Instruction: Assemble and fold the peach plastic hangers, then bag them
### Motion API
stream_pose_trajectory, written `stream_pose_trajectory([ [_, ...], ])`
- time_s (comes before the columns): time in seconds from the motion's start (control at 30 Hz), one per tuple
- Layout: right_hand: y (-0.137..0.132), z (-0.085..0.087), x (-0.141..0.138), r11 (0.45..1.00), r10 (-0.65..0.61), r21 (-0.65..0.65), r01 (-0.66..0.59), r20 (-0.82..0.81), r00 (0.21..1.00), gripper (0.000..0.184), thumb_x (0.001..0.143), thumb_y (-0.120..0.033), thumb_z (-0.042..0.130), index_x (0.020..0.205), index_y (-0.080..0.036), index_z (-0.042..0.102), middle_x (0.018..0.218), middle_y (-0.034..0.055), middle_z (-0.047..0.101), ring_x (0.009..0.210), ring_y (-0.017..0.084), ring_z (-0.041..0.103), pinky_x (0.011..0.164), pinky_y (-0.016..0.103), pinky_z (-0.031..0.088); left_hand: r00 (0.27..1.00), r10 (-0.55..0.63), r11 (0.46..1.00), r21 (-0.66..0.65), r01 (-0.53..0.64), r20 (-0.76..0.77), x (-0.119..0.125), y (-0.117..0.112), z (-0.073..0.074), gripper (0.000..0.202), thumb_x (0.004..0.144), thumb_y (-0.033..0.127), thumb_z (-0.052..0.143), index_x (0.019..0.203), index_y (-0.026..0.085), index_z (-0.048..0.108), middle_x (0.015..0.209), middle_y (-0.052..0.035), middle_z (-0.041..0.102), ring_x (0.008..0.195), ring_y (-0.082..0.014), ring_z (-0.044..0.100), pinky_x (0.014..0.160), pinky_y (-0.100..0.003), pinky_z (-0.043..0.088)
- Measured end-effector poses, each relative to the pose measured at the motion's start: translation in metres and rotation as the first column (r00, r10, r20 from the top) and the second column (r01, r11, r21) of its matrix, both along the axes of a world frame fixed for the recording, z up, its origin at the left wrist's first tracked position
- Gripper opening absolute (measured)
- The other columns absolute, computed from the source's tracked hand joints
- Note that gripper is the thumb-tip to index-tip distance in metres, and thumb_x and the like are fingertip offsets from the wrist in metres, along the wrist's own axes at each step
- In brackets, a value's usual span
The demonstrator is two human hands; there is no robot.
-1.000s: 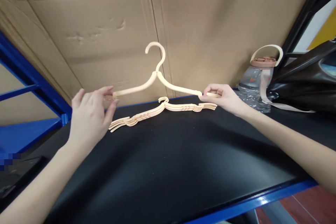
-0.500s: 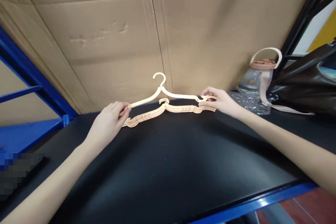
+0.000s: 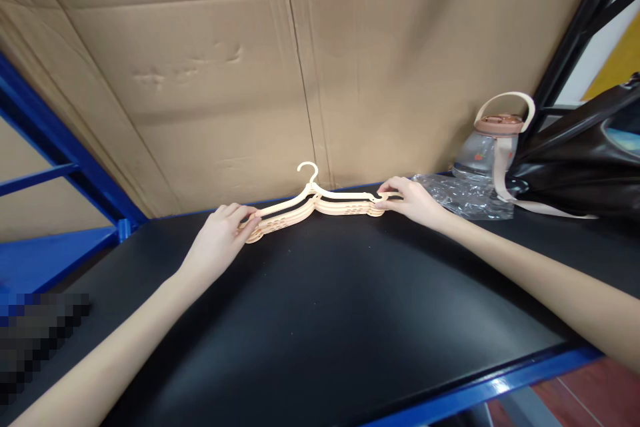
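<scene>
A cream plastic clothes hanger (image 3: 285,205) spans between my two hands, its hook pointing up toward the cardboard. My left hand (image 3: 220,233) pinches its left end between thumb and fingers. At the other end, my right hand (image 3: 411,201) grips the right tip the same way. Just beneath lies a stack of similar hangers (image 3: 345,207) on the black tabletop (image 3: 320,307). The held hanger is very close above the stack or touching it; I cannot tell which. My fingers partly hide both ends of the stack.
Cardboard (image 3: 210,80) stands behind the table. To the right are crumpled clear plastic (image 3: 455,195), a clear bottle (image 3: 483,153) with a pinkish lid and strap, and a dark shiny bag (image 3: 580,160). A blue metal frame (image 3: 55,127) rises at the left.
Both hands have lowered the hanger toward the stack, and its hook now sits lower. My left hand has shifted slightly right, my right hand slightly left.
</scene>
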State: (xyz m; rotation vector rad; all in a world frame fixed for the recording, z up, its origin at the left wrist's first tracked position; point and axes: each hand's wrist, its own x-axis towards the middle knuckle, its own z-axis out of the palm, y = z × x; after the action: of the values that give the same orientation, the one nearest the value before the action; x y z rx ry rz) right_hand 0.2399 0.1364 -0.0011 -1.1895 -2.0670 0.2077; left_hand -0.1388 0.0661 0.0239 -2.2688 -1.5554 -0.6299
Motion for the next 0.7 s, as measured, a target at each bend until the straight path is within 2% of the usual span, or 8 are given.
stream_pose_trajectory([
  [0.47,0.0042,-0.0045,0.0046,0.990,0.049,-0.131,-0.048,0.008,0.999,0.031,0.078,-0.048,0.061,0.090,-0.020,0.064,0.093,0.0039,0.070,0.087,0.022,0.065,0.079,0.034,0.047,0.998,0.011,0.991,-0.132,-0.002,0.068,0.0009,0.0014,-0.0027,0.043,0.093,0.049,0.036,0.093,0.019,0.066,0.088,-0.0063,0.068,0.084,-0.0238,0.056,0.078,-0.034,0.043],
  [0.7,0.0051,-0.0037,0.0058,0.985,0.065,-0.162,-0.061,0.019,0.998,0.036,0.077,-0.053,0.062,0.092,-0.021,0.064,0.095,0.0033,0.070,0.088,0.022,0.064,0.079,0.033,0.046,0.995,0.041,0.979,-0.202,-0.021,0.093,-0.0038,0.0034,-0.0030,0.037,0.088,0.050,0.045,0.097,0.021,0.065,0.092,-0.0061,0.068,0.087,-0.0246,0.059,0.078,-0.033,0.044],
])
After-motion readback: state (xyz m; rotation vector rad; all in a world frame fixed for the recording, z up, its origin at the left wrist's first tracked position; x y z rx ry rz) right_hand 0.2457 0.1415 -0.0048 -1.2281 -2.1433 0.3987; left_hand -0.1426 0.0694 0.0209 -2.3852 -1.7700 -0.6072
